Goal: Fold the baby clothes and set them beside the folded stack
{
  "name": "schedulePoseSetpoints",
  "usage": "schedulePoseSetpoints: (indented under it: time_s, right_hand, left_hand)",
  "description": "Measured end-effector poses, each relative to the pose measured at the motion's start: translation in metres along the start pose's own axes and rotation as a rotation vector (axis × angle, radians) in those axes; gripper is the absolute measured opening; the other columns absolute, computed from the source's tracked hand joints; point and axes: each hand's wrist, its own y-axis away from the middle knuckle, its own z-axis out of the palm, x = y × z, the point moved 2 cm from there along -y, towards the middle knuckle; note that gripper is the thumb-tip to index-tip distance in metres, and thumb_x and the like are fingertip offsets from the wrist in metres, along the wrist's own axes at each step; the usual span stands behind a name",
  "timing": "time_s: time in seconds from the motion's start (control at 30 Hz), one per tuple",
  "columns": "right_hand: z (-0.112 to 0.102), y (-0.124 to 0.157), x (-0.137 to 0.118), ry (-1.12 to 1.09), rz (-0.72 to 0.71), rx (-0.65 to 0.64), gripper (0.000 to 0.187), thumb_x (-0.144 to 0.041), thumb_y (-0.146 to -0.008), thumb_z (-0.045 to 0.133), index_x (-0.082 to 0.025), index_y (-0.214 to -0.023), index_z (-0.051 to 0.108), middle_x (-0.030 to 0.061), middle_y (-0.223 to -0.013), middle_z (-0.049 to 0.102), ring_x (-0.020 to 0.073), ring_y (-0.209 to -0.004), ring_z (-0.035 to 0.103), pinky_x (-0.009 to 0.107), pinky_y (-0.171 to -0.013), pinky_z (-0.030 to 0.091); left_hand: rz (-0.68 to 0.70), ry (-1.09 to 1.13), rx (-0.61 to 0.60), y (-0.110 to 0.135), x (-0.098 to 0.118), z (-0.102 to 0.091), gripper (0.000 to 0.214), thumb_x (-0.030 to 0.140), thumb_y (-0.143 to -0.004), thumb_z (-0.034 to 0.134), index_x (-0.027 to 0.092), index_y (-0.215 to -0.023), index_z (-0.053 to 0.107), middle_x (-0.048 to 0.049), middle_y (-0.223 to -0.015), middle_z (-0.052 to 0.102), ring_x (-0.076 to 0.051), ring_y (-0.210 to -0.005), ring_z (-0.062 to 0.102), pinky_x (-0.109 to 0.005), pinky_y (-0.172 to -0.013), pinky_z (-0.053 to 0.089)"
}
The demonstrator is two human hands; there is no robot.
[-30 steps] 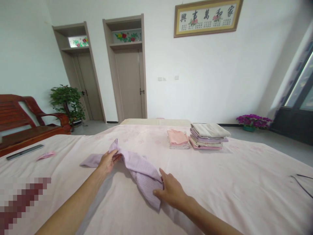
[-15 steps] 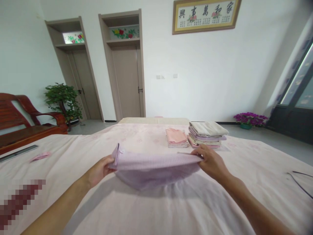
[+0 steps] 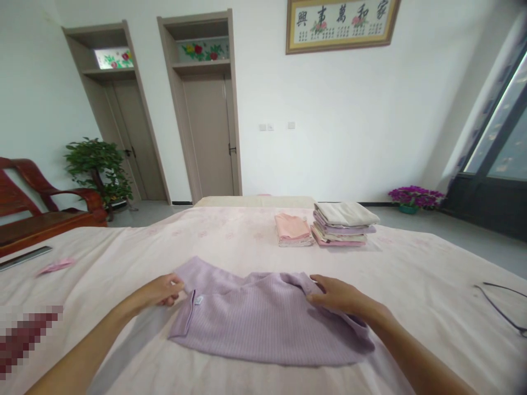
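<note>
Ribbed lilac garment [image 3: 263,326] lies at six o'clock on pale-pink sheet [image 3: 428,307]. Right hand [image 3: 341,296] pinches its upper edge, two o'clock; left hand [image 3: 161,291] curled at its ten o'clock, grip unclear.

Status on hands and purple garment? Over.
Left hand at tagged end of ribbed lilac garment; right hand on opposite end. Garment lies rumpled. Folded stacks beyond, apart.

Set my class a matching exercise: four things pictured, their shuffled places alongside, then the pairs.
1. lilac ribbed-fabric garment
2. folded peach cloth
3. gold-framed rectangular calligraphy panel
4. magenta flowers in a green pot

A. on the white wall
B. on the gray floor
C. touched by the right hand
D. beside the taller mixed-colour cloth pile

Pairs: 1-C; 2-D; 3-A; 4-B
</note>
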Motion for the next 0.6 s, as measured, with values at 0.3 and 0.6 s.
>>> schedulePoseSetpoints:
  time_s: [0.3,0.6]
  right_hand:
    - [0.000,0.000,-0.032,-0.308,-0.193,0.177,0.039,-0.023,-0.072,0.059,-0.021,-0.110,0.069,0.0054,-0.111,0.071,0.0254,-0.102,0.063,0.034,-0.092,0.045]
    - [-0.068,0.003,0.029,-0.979,0.005,0.465,0.060,-0.039,-0.072,0.072,-0.020,-0.127,0.059,0.0094,-0.114,0.070,0.0259,-0.098,0.067,0.033,-0.081,0.054]
  left_hand:
    - [-0.045,-0.186,0.453,-0.070,-0.004,0.000,0.023,0.027,-0.063,0.065,0.018,-0.084,0.063,-0.0048,-0.071,0.069,-0.024,-0.074,0.066,-0.027,-0.064,0.042]
    - [0.198,0.444,0.519,-0.090,0.031,0.001,0.017,0.027,-0.085,0.047,0.017,-0.096,0.055,-0.0048,-0.088,0.069,-0.015,-0.082,0.069,-0.026,-0.075,0.054]
